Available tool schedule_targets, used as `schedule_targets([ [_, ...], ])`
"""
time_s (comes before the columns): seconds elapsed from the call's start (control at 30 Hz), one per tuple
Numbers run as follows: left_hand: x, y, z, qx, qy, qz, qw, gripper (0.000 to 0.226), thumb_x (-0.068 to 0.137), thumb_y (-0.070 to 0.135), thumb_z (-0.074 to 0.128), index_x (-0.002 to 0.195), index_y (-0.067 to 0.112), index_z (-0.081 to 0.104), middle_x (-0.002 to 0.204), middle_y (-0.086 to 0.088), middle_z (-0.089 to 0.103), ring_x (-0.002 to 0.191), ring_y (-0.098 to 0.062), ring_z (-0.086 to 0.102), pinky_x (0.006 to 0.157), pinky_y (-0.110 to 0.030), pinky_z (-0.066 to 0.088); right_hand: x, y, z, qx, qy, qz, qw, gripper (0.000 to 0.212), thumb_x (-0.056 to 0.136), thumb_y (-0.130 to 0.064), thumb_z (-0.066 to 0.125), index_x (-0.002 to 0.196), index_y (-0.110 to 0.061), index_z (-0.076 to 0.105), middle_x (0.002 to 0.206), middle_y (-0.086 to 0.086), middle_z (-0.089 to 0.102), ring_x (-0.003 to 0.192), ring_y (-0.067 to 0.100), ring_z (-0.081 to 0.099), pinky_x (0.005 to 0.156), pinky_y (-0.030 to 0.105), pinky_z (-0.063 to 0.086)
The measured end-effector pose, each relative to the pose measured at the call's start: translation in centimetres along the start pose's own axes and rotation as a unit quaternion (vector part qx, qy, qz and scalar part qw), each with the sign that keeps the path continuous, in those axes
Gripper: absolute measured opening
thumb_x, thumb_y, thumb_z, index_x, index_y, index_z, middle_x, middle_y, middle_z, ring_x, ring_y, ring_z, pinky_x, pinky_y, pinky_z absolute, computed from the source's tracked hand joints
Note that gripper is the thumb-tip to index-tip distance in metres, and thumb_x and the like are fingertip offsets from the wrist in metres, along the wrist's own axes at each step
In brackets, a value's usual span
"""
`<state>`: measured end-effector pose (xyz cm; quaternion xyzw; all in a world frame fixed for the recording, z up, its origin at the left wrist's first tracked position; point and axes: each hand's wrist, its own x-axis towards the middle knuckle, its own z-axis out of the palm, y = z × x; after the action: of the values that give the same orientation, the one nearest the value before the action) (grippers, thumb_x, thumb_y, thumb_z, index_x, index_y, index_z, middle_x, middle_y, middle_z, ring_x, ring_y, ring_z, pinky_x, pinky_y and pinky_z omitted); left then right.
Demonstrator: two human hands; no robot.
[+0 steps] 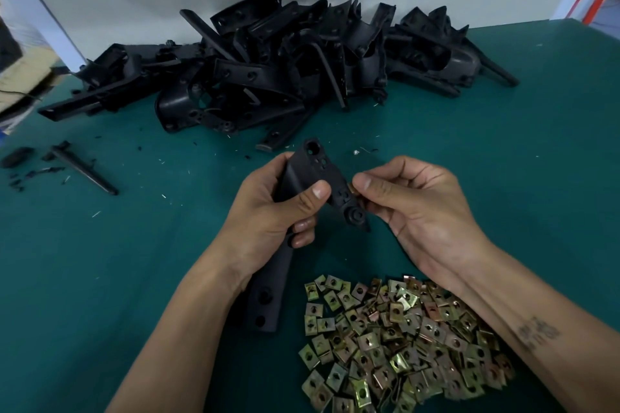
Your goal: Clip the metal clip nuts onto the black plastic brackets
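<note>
A green mat (469,151) covers the bench, with a grey wall behind it. Against that wall lies a heap of black brackets (268,60). Near the front edge sits a pile of brass-coloured clip nuts (399,342), spread loosely under the right forearm. The left hand (268,211) grips one bracket (315,174) above the mat, fingers curled round its body and thumb pressed on its face; its long flat end hangs down past the wrist. The right hand (412,201) pinches a single nut (353,189) between thumb and fingertips, right at the bracket's edge. Off to the left lie a loose black strip (84,169) and plastic scraps (30,174).
</note>
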<state>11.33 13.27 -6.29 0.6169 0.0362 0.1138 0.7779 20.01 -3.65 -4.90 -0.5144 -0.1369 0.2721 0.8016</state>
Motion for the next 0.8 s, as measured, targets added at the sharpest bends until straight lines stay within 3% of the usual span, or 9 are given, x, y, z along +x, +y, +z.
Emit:
schedule_targets([
  [0.2, 0.02, 0.02, 0.11, -0.003, 0.008, 0.003, 1.000, 0.015, 0.087, 0.011, 0.067, 0.096, 0.010, 0.055, 0.069, 0.004, 0.049, 0.047, -0.012, 0.035, 0.043, -0.023, 0.036, -0.06, 0.26, 0.22, -0.014, 0.007, -0.008, 1.000, 0.023, 0.054, -0.016, 0.087, 0.070, -0.009, 0.073, 0.082, 0.013, 0.076, 0.076, 0.020, 0.073, 0.071, 0.025, 0.059],
  [0.57, -0.05, 0.21, 0.15, 0.007, 0.015, -0.009, 1.000, 0.015, 0.088, 0.013, 0.065, 0.096, 0.009, 0.053, 0.069, 0.004, 0.049, 0.046, -0.011, 0.035, 0.043, -0.022, 0.036, -0.12, 0.38, 0.43, -0.042, -0.008, -0.016, 0.999, 0.018, 0.052, -0.020, 0.087, 0.066, -0.015, 0.076, 0.083, 0.011, 0.074, 0.084, 0.024, 0.068, 0.094, 0.040, 0.056],
  [0.8, 0.03, 0.07, 0.11, -0.009, 0.012, -0.003, 1.000, 0.015, 0.088, 0.012, 0.065, 0.094, 0.010, 0.051, 0.069, 0.004, 0.047, 0.047, -0.011, 0.034, 0.043, -0.022, 0.035, -0.10, 0.65, 0.41, 0.027, 0.017, 0.007, 0.999, 0.010, 0.067, -0.003, 0.077, 0.069, -0.010, 0.070, 0.079, 0.012, 0.074, 0.076, 0.018, 0.073, 0.073, 0.025, 0.061],
])
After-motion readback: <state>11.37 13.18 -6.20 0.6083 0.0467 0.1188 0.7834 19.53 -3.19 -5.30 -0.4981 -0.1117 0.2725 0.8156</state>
